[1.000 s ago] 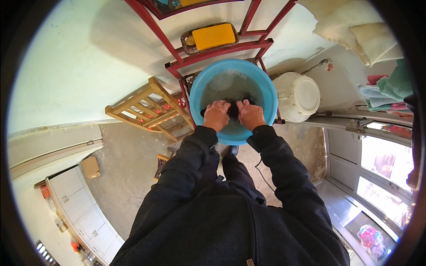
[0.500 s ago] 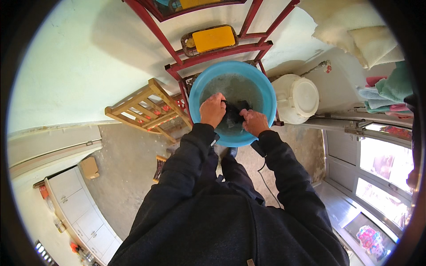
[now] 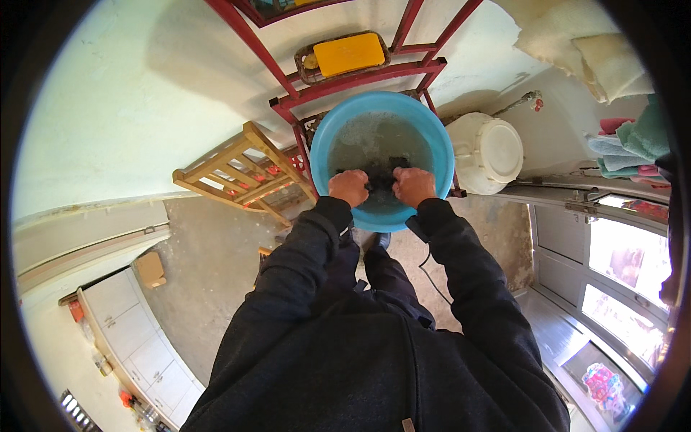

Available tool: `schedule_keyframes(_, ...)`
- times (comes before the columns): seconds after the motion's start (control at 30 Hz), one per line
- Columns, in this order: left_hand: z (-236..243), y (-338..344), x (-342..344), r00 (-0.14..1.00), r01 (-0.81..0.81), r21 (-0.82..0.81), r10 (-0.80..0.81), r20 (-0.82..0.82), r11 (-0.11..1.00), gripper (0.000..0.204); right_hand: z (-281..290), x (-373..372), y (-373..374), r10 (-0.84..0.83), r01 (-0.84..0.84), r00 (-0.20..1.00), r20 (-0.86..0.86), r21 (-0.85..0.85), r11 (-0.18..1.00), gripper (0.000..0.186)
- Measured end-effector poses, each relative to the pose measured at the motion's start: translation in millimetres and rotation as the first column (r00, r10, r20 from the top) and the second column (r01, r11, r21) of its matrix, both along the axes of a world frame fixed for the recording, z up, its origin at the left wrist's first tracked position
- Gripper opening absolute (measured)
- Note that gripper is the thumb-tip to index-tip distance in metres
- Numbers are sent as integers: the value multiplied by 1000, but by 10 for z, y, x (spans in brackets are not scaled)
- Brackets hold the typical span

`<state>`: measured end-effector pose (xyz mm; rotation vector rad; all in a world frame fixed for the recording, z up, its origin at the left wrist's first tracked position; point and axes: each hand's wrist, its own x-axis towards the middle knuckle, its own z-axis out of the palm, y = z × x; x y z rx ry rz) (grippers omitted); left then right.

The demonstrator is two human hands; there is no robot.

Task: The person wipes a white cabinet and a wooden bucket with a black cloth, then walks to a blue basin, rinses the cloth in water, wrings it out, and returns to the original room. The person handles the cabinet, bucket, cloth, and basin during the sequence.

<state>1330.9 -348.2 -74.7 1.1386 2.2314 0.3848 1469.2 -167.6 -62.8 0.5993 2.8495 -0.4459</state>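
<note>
A round blue basin [image 3: 383, 99] holds cloudy grey water with pale suds on it. My left hand [image 3: 349, 188] is closed in a fist at the left part of the basin, gripping a black cloth [image 3: 378, 182]. On the right, my right hand [image 3: 414, 187] is closed on the same wet cloth, knuckles up. The cloth stretches between the two fists and lies partly under the water, so its full shape is hidden. Fingertips of both hands are tucked out of sight.
A red metal stand [image 3: 360, 86] supports the basin, with a tray holding a yellow block [image 3: 349, 55] above. A wooden slatted rack [image 3: 248, 176] leans at the left. Right of the basin stands a white lidded barrel [image 3: 489, 153]. A thin black cable [image 3: 434, 279] hangs by my right sleeve.
Both fists have turned knuckles up and lie nearly level with each other. My left hand has moved lower in the basin, and the cloth sits lower between the hands.
</note>
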Motion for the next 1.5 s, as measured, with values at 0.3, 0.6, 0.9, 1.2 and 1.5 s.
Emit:
schedule_keyframes(0.3, 384, 20, 49, 928, -244, 386, 330, -173, 890, 22, 318, 139, 78, -19, 23, 868, -497, 2, 1000, 21)
schedule_keyframes(0.6, 155, -76, 55, 998, 33, 12, -32, -47, 999, 40, -144, 45, -220, 160, -161, 987, 35, 28, 987, 36)
schedule_keyframes(0.9, 317, -34, 68, 960, -67, 99, 91, -266, 993, 39, 200, 133, 33, -77, 75, 981, -178, -19, 997, 35)
schedule_keyframes(1.2, 0, 106, 226, 921, 198, -235, -263, -289, 952, 44, -171, 90, -160, 213, -234, 963, 168, 122, 964, 32)
schedule_keyframes(1.5, 311, -11, 228, 971, -232, 260, 209, 115, 937, 35, 277, 342, 129, -245, 11, 860, -447, -465, 885, 35)
